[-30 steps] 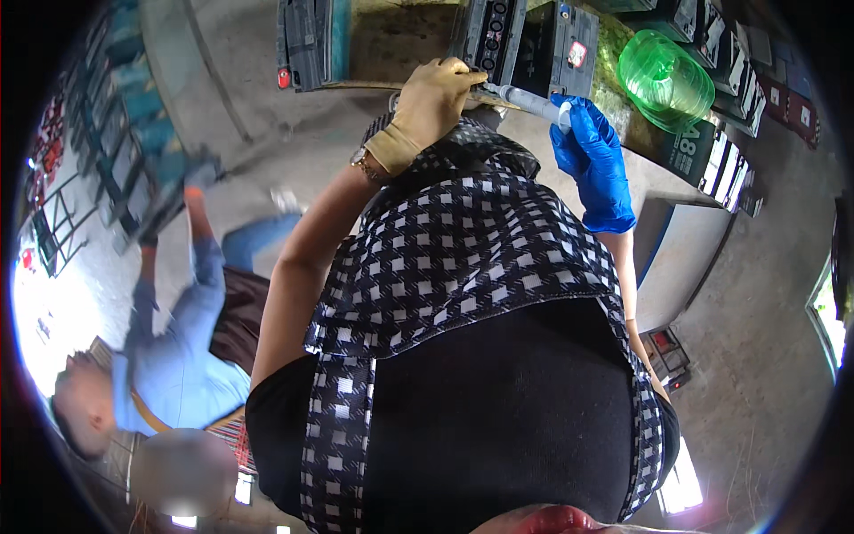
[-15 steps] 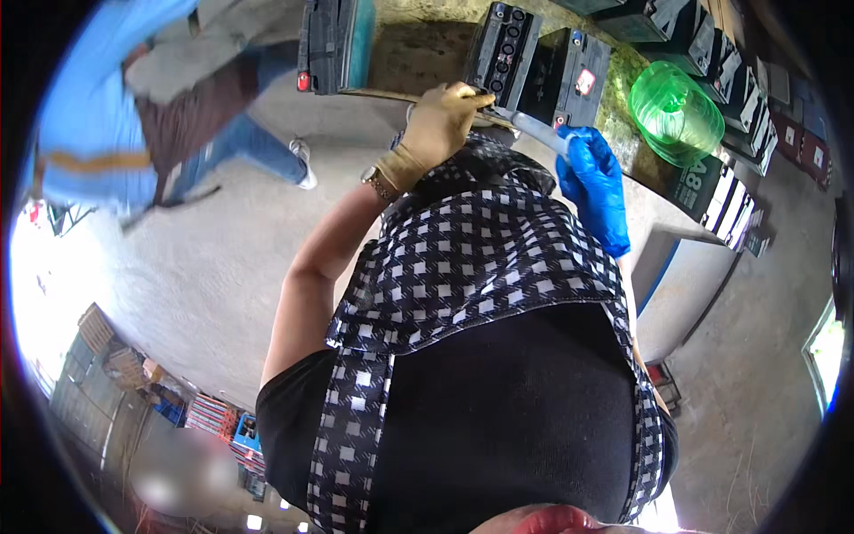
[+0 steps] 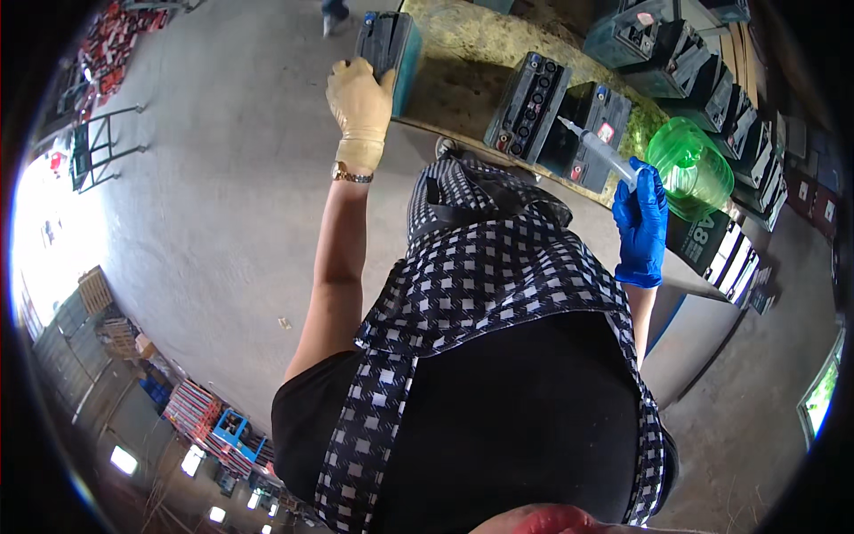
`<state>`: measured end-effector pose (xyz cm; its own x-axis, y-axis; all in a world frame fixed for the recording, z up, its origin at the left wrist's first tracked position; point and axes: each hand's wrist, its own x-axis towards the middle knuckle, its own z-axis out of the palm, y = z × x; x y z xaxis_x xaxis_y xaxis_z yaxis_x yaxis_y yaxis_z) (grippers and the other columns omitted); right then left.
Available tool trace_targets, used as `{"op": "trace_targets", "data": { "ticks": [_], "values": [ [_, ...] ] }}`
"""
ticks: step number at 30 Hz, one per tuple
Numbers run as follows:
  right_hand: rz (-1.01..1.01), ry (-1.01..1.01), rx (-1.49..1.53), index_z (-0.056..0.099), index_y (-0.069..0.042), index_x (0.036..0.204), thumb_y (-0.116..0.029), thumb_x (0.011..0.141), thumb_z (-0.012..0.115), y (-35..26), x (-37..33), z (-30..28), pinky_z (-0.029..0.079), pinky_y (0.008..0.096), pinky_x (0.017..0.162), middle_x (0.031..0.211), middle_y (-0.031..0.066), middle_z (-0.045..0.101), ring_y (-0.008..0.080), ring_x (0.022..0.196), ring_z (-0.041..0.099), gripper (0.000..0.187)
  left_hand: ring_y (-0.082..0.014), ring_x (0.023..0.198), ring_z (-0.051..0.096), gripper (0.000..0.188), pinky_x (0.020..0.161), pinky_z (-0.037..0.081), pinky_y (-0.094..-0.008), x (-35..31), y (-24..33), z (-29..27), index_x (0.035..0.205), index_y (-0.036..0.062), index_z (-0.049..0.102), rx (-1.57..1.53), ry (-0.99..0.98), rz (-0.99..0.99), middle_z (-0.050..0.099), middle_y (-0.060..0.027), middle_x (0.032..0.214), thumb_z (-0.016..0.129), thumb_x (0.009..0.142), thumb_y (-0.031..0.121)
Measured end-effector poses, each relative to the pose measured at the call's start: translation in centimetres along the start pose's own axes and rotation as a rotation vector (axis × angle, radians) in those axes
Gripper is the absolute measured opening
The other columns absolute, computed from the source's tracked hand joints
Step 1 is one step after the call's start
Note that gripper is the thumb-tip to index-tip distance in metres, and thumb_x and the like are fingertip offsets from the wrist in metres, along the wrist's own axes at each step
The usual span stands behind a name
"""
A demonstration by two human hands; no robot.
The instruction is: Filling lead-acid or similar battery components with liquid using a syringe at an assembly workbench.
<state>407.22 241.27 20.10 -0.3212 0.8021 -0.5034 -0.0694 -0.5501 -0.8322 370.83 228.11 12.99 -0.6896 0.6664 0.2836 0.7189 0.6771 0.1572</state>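
My left hand (image 3: 360, 111), in a beige glove, has its fingers and thumb around the near end of a dark battery (image 3: 381, 40) with teal sides, at the bench's left end. My right hand (image 3: 642, 222), in a blue glove, is closed on a translucent plastic syringe (image 3: 605, 153). The syringe slants up and left, its narrow tip over a battery (image 3: 587, 133) with a small pale label. Left of that one is a battery (image 3: 529, 102) with a row of round open cell holes along its top. Beside my right hand stands a green see-through container (image 3: 687, 165).
The batteries stand on a stained yellowish bench (image 3: 458, 40). More batteries (image 3: 680, 67) line its right side. A dark printed box (image 3: 698, 240) sits below the green container. At far left is a metal frame cart (image 3: 98, 147). A blue-trousered leg (image 3: 334, 13) shows at the top.
My left hand has left the open-holed battery and reached the leftmost one. My right hand has drawn the syringe back to the right. The other person has mostly gone from view.
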Motion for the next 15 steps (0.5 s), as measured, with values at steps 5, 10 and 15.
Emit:
{"op": "trace_targets", "data": {
  "ticks": [5,10,15],
  "values": [
    [0.007,-0.031,0.037,0.064,-0.006,0.113,-0.027,0.095,0.063,-0.2,0.1,0.2,0.029,0.0176,0.046,0.071,-0.0026,0.053,0.0038,0.054,0.043,0.028,-0.0352,0.088,0.062,0.032,0.076,0.051,-0.0444,-0.5,-0.9,0.9,0.087,0.0044,0.061,0.019,-0.055,-0.035,0.063,-0.0162,0.091,0.08,0.071,0.026],
    [-0.01,0.024,0.067,0.063,-0.005,0.113,-0.027,0.095,0.063,-0.5,0.6,-1.6,0.029,0.0174,0.046,0.071,-0.0026,0.053,0.0039,0.055,0.044,0.028,-0.0374,0.093,0.059,0.042,0.081,0.049,-0.0457,-0.2,-1.9,2.3,0.1,0.0049,0.057,-0.162,-0.059,-0.079,0.062,-0.017,0.096,0.08,0.069,0.023],
    [-0.055,0.018,0.123,0.062,-0.005,0.114,-0.025,0.096,0.061,-1.3,0.7,-3.3,0.029,0.0189,0.045,0.069,-0.0038,0.049,0.0036,0.053,0.04,0.027,-0.0353,0.099,0.057,0.045,0.086,0.046,-0.0453,0.6,-0.7,-0.3,0.103,0.0039,0.059,-0.126,-0.008,-0.077,0.063,-0.015,0.1,0.08,0.069,0.024]
  ]
}}
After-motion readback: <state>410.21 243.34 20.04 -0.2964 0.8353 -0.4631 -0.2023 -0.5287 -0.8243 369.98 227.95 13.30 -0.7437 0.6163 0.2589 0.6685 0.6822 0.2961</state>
